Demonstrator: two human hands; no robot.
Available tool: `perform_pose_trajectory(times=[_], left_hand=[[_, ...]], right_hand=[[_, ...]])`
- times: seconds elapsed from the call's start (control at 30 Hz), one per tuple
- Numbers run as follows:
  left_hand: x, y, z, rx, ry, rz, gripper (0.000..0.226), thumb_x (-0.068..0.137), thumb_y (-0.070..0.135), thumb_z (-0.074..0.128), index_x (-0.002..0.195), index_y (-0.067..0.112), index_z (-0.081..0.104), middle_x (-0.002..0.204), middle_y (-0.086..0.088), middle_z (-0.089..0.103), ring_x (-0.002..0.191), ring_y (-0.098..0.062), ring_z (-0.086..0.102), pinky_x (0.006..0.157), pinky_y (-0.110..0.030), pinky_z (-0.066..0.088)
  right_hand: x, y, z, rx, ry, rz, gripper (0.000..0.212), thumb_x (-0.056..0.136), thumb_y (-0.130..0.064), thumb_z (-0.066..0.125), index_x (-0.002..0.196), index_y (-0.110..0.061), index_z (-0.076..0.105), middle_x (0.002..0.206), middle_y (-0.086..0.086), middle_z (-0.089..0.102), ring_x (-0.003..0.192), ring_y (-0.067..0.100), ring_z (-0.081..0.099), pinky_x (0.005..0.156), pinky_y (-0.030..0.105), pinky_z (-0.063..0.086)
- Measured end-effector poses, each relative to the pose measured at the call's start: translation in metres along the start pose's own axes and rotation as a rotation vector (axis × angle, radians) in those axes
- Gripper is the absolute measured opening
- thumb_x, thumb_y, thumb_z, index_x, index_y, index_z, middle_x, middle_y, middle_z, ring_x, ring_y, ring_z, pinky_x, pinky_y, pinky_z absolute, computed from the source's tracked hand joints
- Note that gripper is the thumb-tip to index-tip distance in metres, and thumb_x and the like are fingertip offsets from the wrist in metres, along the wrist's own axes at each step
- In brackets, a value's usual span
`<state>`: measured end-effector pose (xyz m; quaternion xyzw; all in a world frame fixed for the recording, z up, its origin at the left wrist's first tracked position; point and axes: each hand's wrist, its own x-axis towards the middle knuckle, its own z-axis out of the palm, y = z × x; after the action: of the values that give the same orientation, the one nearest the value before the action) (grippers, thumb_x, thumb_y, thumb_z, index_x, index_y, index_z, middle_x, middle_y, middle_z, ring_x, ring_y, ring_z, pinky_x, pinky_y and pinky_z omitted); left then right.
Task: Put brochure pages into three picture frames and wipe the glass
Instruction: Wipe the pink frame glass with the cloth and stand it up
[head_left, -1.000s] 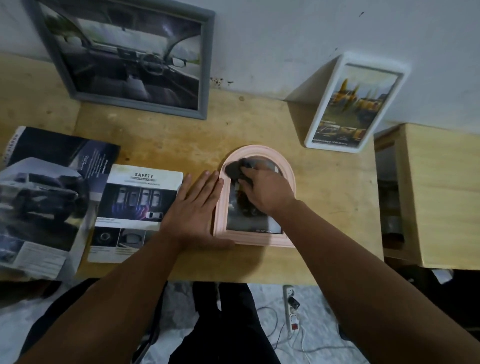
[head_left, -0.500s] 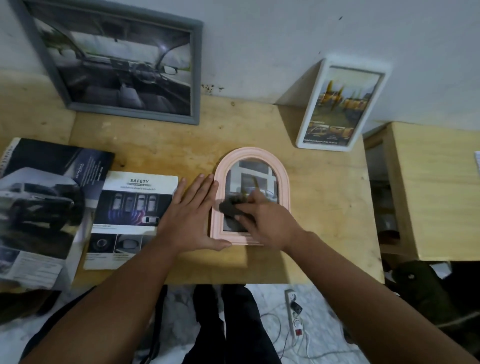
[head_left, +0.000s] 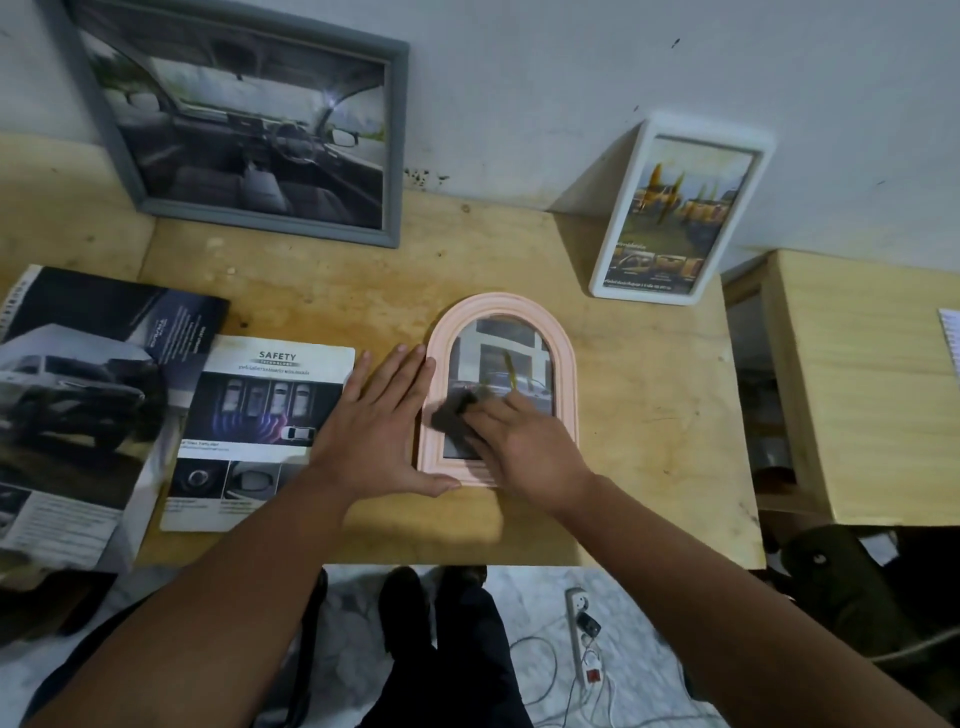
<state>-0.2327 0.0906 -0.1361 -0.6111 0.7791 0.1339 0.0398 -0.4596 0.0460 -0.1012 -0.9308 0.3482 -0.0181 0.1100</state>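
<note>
Your right hand (head_left: 524, 447) presses a dark cloth (head_left: 451, 415), fingers curled on it, low on the glass of the pink arched frame (head_left: 563, 384) lying flat mid-table (head_left: 649, 415); its long axis runs 6 to 12 o'clock, unwiped glass lying toward 12. Your left hand (head_left: 374, 431), fingers straight, braces its 9 o'clock edge

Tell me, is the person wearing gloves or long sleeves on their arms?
No gloves. The left hand and right hand are bare, and both forearms are bare as far as the picture shows, with no sleeve, watch or ring in view.
</note>
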Motion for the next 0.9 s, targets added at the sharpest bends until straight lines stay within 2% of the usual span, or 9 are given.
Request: perform_pose_trajectory(times=[0.1, 0.17, 0.2, 0.27, 0.37, 0.47, 0.67, 0.8, 0.9], left_hand=[[0.0, 0.0, 0.001, -0.003, -0.004, 0.002, 0.147, 0.061, 0.108, 0.031, 0.165, 0.007, 0.004, 0.175, -0.008, -0.003, 0.161, -0.024, -0.009, 0.128, -0.06, 0.005], [0.0, 0.001, 0.0, 0.001, -0.007, 0.001, 0.147, 0.062, 0.108, 0.029, 0.165, 0.008, 0.002, 0.175, -0.008, -0.005, 0.161, -0.024, -0.012, 0.128, -0.06, 0.004], [0.0, 0.001, 0.0, 0.004, -0.009, -0.001, 0.147, 0.062, 0.108, 0.028, 0.165, 0.008, 0.001, 0.175, -0.008, -0.006, 0.161, -0.023, -0.013, 0.128, -0.059, 0.004], [0.0, 0.001, -0.001, 0.012, -0.002, -0.001, 0.146, 0.062, 0.109, 0.027, 0.165, 0.009, -0.001, 0.174, -0.008, -0.008, 0.16, -0.023, -0.015, 0.128, -0.059, 0.003], [-0.001, 0.001, -0.001, 0.011, 0.008, 0.0, 0.147, 0.062, 0.109, 0.028, 0.165, 0.008, 0.0, 0.175, -0.008, -0.006, 0.161, -0.023, -0.013, 0.128, -0.059, 0.003], [-0.001, 0.001, 0.001, 0.005, 0.018, 0.004, 0.146, 0.063, 0.108, 0.031, 0.166, 0.008, 0.002, 0.175, -0.008, -0.004, 0.161, -0.023, -0.01, 0.128, -0.059, 0.004], [-0.002, -0.001, 0.002, -0.005, 0.009, 0.003, 0.146, 0.062, 0.108, 0.031, 0.166, 0.009, 0.002, 0.175, -0.007, -0.005, 0.161, -0.022, -0.012, 0.128, -0.059, 0.003], [-0.002, -0.003, 0.002, -0.009, 0.005, -0.003, 0.147, 0.061, 0.108, 0.03, 0.166, 0.01, 0.001, 0.175, -0.007, -0.006, 0.161, -0.022, -0.013, 0.128, -0.059, 0.002], [-0.002, -0.004, 0.001, -0.003, 0.004, 0.002, 0.147, 0.061, 0.109, 0.028, 0.166, 0.009, 0.001, 0.175, -0.007, -0.006, 0.161, -0.023, -0.012, 0.128, -0.059, 0.002]], right_hand=[[-0.013, 0.003, -0.007, 0.153, -0.142, -0.054, 0.034, 0.099, -0.031, 0.048, 0.123, -0.017, 0.069, 0.113, 0.0, 0.069, 0.096, 0.023, 0.061, 0.07, 0.036, 0.053], [0.0, 0.013, -0.026, 0.328, -0.255, 0.012, 0.029, 0.1, -0.028, 0.052, 0.12, -0.018, 0.069, 0.112, 0.003, 0.072, 0.096, 0.023, 0.064, 0.079, 0.038, 0.056], [0.01, 0.021, -0.035, 0.418, -0.241, 0.069, 0.026, 0.1, -0.026, 0.055, 0.118, -0.018, 0.071, 0.109, 0.005, 0.074, 0.093, 0.022, 0.065, 0.081, 0.037, 0.055], [0.034, 0.039, -0.048, 0.501, -0.047, 0.192, 0.024, 0.1, -0.023, 0.059, 0.117, -0.016, 0.073, 0.108, 0.007, 0.075, 0.095, 0.023, 0.066, 0.084, 0.033, 0.051], [0.06, 0.055, -0.04, 0.269, 0.124, 0.242, 0.028, 0.1, -0.027, 0.055, 0.122, -0.018, 0.07, 0.116, 0.003, 0.071, 0.102, 0.027, 0.06, 0.08, 0.038, 0.053], [0.057, 0.045, -0.009, 0.112, 0.016, 0.17, 0.034, 0.098, -0.031, 0.046, 0.12, -0.018, 0.069, 0.121, 0.005, 0.066, 0.107, 0.033, 0.057, 0.082, 0.047, 0.054], [0.003, 0.022, 0.003, 0.218, -0.014, 0.051, 0.025, 0.099, -0.025, 0.054, 0.12, -0.02, 0.066, 0.115, 0.0, 0.063, 0.098, 0.024, 0.053, 0.073, 0.041, 0.052], [-0.016, 0.014, -0.009, 0.436, -0.21, 0.017, 0.023, 0.099, -0.019, 0.055, 0.118, -0.017, 0.068, 0.11, -0.002, 0.064, 0.098, 0.019, 0.058, 0.082, 0.036, 0.05], [-0.007, 0.025, -0.026, 0.706, -0.288, 0.182, 0.012, 0.101, -0.019, 0.06, 0.103, -0.025, 0.07, 0.09, -0.009, 0.066, 0.083, 0.01, 0.063, 0.075, 0.028, 0.048]])
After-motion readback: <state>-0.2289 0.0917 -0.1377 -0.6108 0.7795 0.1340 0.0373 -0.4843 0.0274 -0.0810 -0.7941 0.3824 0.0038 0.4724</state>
